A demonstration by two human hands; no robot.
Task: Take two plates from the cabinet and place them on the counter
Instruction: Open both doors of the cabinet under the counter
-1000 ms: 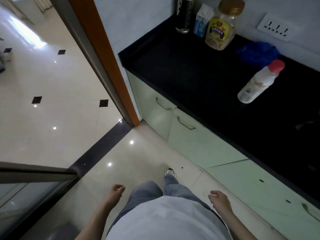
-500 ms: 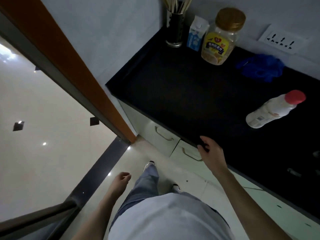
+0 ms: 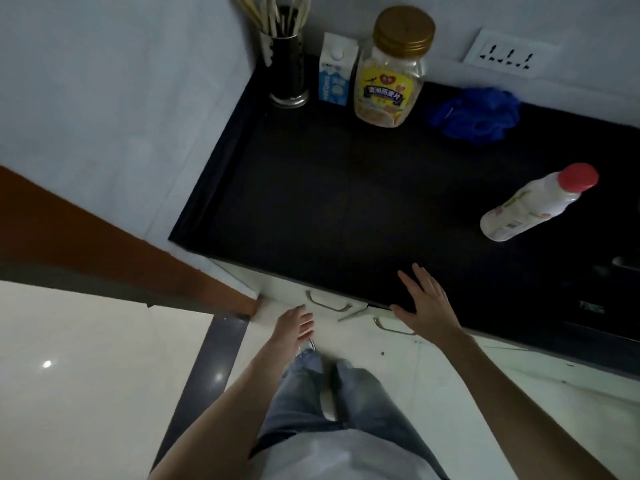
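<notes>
A black counter [image 3: 346, 202] runs above pale green cabinet doors [image 3: 287, 296] with metal handles; the left door handle [image 3: 327, 304] and the right door handle [image 3: 391, 327] sit close together. My right hand [image 3: 427, 304] lies flat with spread fingers on the counter's front edge, above the right handle. My left hand [image 3: 294, 329] hangs open just below and left of the left handle, touching nothing I can make out. The doors look shut. No plates are in view.
At the counter's back stand a chopstick holder [image 3: 287, 71], a small milk carton [image 3: 336, 74] and a gold-lidded jar [image 3: 393, 67]. A blue cloth [image 3: 474, 114] and a lying white bottle with red cap [image 3: 533, 204] are to the right. An orange door frame [image 3: 121, 251] borders the left.
I have stepped closer to the counter. My right hand slid further onto the counter edge with fingers spread. My left hand rose from beside my leg toward the left cabinet handle.
</notes>
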